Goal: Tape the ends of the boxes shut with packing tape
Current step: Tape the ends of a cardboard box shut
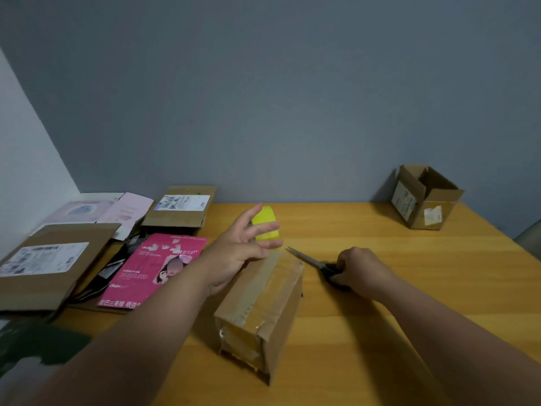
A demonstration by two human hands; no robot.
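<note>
Taped box (263,312): a brown cardboard box lying lengthwise on the wooden counter (409,288), near the middle of the near edge. Wide tape runs along its top and down over the near end, where it looks wrinkled and shiny.
Left hand (243,244): over the far end of the taped box, fingers curled round a yellow roll of tape (265,224) and holding it just above the box's far edge. Whether a strip still joins roll and box I cannot tell.
Right hand (355,266): resting on the counter just to the right of the taped box, clasped round the dark handles of a pair of scissors (314,263).
Scissors: flat on the counter, blades pointing toward the far right corner of the taped box, tips just beside it. The blades look close together.
Open box (426,197): a second cardboard box near the far right corner of the counter, against the wall (292,98), flaps up, well apart from the hands.
Left side of counter: flattened cardboard mailers with white labels (46,262), one more (181,208) at the far edge, a pink printed packet (155,268) between them and the taped box, pale paper sheets (96,209) in the far left corner.
</note>
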